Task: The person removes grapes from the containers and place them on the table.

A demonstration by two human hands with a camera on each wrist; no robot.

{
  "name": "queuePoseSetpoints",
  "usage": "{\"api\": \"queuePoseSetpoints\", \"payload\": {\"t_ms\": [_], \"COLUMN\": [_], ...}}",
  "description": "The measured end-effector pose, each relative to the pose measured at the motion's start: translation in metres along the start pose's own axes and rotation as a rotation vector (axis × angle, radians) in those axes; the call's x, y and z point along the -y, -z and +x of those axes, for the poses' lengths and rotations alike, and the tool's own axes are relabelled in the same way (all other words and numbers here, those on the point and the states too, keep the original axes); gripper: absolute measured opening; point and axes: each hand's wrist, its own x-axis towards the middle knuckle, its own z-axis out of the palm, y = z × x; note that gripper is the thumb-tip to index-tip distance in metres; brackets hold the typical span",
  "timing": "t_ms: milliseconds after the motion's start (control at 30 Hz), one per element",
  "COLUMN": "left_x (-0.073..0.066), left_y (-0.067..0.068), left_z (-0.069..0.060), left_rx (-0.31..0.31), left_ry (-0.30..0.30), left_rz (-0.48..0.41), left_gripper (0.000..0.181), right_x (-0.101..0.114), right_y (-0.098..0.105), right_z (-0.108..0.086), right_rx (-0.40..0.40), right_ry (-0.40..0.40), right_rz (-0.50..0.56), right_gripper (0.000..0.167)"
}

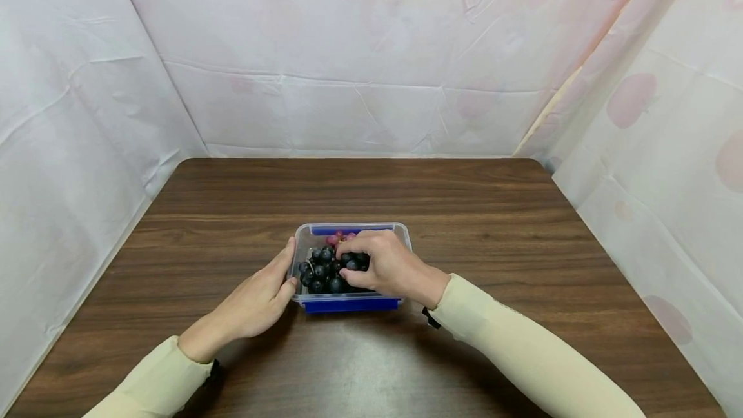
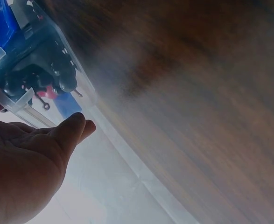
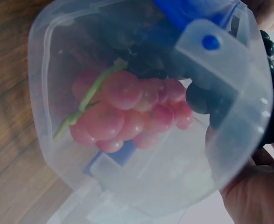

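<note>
A clear plastic box (image 1: pixel 351 298) with blue clips stands on the table, holding black grapes (image 1: pixel 319 269) and a bunch of red grapes (image 3: pixel 122 112) with a green stem. My left hand (image 1: pixel 255 295) lies with straight fingers along the box's left wall; in the left wrist view the hand (image 2: pixel 29 158) is beside the box (image 2: pixel 80 70). Over the box's right part, my right hand (image 1: pixel 389 266) curls thumb and fingers round black grapes. The right wrist view has the hand (image 3: pixel 258 191) at black grapes (image 3: pixel 272 126), partly hidden by the box wall.
The brown wooden table (image 1: pixel 499 224) extends around the box. White cloth (image 1: pixel 360 50) with creases hangs behind it, and more cloth with pink printed shapes (image 1: pixel 633 100) hangs at the right.
</note>
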Motion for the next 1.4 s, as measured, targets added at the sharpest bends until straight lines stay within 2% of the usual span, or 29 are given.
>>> {"api": "queuePoseSetpoints", "payload": {"t_ms": [500,867,1100,1400], "left_x": [0.001,0.001,0.001,0.000], "left_y": [0.000,0.000,0.000,-0.001], "left_z": [0.000,0.000,0.000,0.000], "left_rx": [0.005,0.009,0.016,0.021], "left_ry": [0.002,0.004,0.012,0.018], "left_rz": [0.011,0.014,-0.001,0.002], "left_gripper": [0.070,0.070,0.070,0.070], "right_x": [0.004,0.007,0.007,0.005], "right_y": [0.010,0.018,0.025,0.032], "right_z": [0.001,0.002,0.001,0.001], "right_rx": [-0.067,-0.106,-0.129,-0.185], "right_ry": [0.025,0.022,-0.013,0.001], "right_rz": [0.012,0.091,0.065,0.032], "right_gripper": [0.016,0.018,0.019,0.020]}}
